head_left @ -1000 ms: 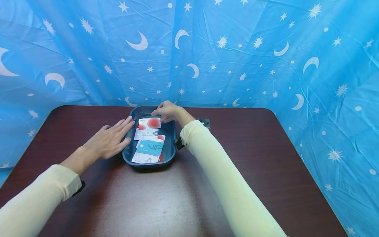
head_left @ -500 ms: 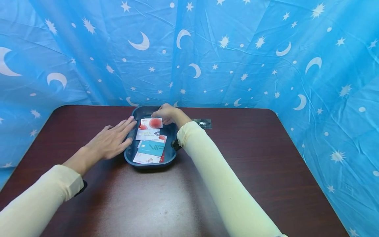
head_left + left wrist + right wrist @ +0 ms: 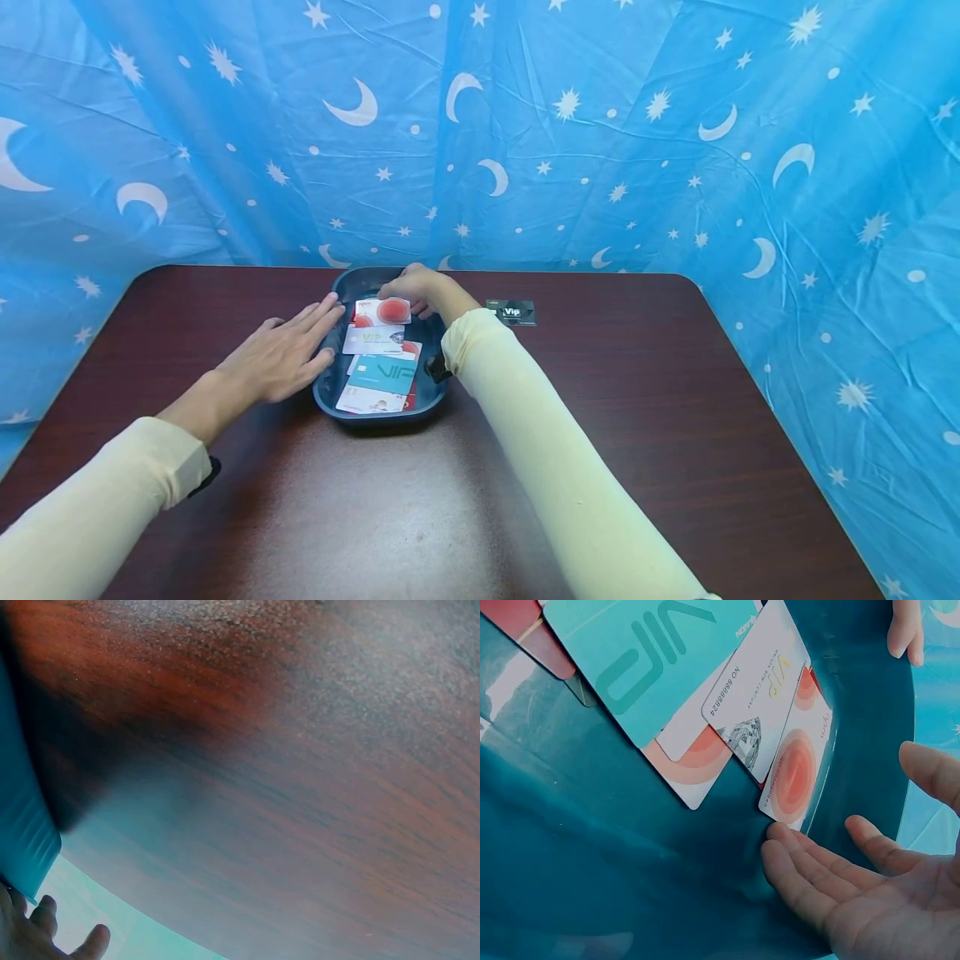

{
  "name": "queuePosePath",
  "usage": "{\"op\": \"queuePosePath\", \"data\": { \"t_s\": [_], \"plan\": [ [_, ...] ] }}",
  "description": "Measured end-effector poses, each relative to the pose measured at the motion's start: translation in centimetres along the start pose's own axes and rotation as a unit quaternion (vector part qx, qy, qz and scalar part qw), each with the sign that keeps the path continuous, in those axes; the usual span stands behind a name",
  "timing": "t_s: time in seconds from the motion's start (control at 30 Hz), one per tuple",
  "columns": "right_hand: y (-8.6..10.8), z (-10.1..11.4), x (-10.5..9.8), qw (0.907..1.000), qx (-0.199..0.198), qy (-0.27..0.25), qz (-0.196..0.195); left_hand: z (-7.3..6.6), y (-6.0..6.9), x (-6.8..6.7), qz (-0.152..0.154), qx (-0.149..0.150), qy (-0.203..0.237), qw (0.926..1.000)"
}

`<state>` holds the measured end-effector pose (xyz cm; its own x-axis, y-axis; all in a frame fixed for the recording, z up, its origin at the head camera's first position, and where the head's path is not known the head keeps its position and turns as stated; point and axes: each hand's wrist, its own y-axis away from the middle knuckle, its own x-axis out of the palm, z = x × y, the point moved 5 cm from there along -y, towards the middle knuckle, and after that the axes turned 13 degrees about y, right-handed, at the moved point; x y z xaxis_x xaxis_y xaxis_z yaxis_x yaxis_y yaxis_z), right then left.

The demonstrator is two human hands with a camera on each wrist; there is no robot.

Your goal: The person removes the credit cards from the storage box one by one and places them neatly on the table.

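A dark blue tray (image 3: 429, 392) stands on the table in the head view. Several plastic cards lie in it: a teal VIP card (image 3: 382, 374), a silver VIP card (image 3: 373, 339) and a white card with red circles (image 3: 392, 312) among them. My left hand (image 3: 281, 358) lies flat with extended fingers against the tray's left rim. My right hand (image 3: 416, 290) reaches into the far end of the tray. In the right wrist view, its fingertips (image 3: 780, 847) are at the edge of the red-circled card, touching or nearly so, and the thumb stands apart.
A black VIP card (image 3: 512, 312) lies on the dark brown table (image 3: 615, 375), right of the tray. A blue curtain (image 3: 570, 167) with moons and stars hangs behind the far table edge.
My right hand and forearm have shifted slightly left, uncovering the black card on the table. My left hand stays at the tray's rim, and the cards lie as before.
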<state>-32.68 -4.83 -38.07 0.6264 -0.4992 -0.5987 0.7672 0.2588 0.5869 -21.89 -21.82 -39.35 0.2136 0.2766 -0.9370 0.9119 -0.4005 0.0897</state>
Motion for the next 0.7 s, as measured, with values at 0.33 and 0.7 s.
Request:
{"op": "queuePosePath", "data": {
  "t_s": [0.33,0.7],
  "plan": [
    [-0.26,-0.14,0.41,0.9997,0.011,-0.020,-0.012,0.05,0.07,0.18,0.003,-0.001,0.007,1.0000],
    [-0.60,-0.26,0.77,0.9970,0.023,-0.072,-0.017,0.15,-0.05,0.10,-0.002,0.001,0.010,0.9999]
  ]
}}
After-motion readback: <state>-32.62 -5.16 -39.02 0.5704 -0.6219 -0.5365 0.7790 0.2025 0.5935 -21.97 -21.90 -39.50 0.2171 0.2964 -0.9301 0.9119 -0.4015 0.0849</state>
